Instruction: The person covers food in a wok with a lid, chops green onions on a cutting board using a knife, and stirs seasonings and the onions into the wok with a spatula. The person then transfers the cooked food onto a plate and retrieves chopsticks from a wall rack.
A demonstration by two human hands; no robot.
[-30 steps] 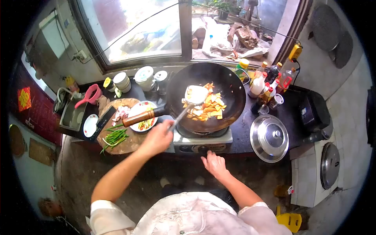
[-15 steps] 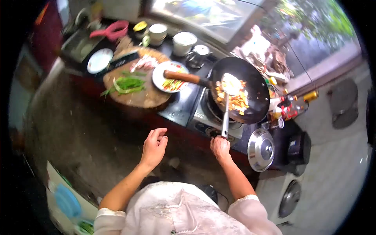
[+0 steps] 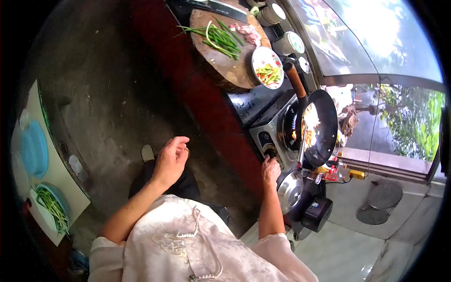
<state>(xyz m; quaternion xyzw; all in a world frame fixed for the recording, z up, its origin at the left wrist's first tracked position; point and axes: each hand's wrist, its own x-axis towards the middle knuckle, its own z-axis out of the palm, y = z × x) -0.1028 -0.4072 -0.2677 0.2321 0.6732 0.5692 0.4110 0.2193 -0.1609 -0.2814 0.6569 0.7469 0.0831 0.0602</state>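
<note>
My right hand [image 3: 271,170] is at the front of the gas stove [image 3: 263,127], its fingers closed round the dark control knob [image 3: 269,153]. On the burner sits a black wok [image 3: 328,127], its wooden handle [image 3: 294,80] pointing away from me. Cooked pieces of food [image 3: 310,134] lie in the wok, and a metal spatula [image 3: 301,154] rests there with its handle over the rim. A bluish and orange glow shows beside the burner. My left hand [image 3: 171,162] hangs in the air over the floor, fingers loosely bent and apart, holding nothing.
A round chopping board [image 3: 221,70] bears green stalks [image 3: 218,41], sliced meat [image 3: 247,33] and a cleaver [image 3: 221,8]. Near it stands a plate of cut vegetables [image 3: 268,70]. A metal lid [image 3: 290,191] and bottles [image 3: 333,173] are right of the stove. Blue basin [image 3: 35,148] at left.
My view has turned, so the counter now runs steeply down the picture. My right hand has stayed at the stove knob. My left hand is still raised and holds nothing. A glow now shows at the burner.
</note>
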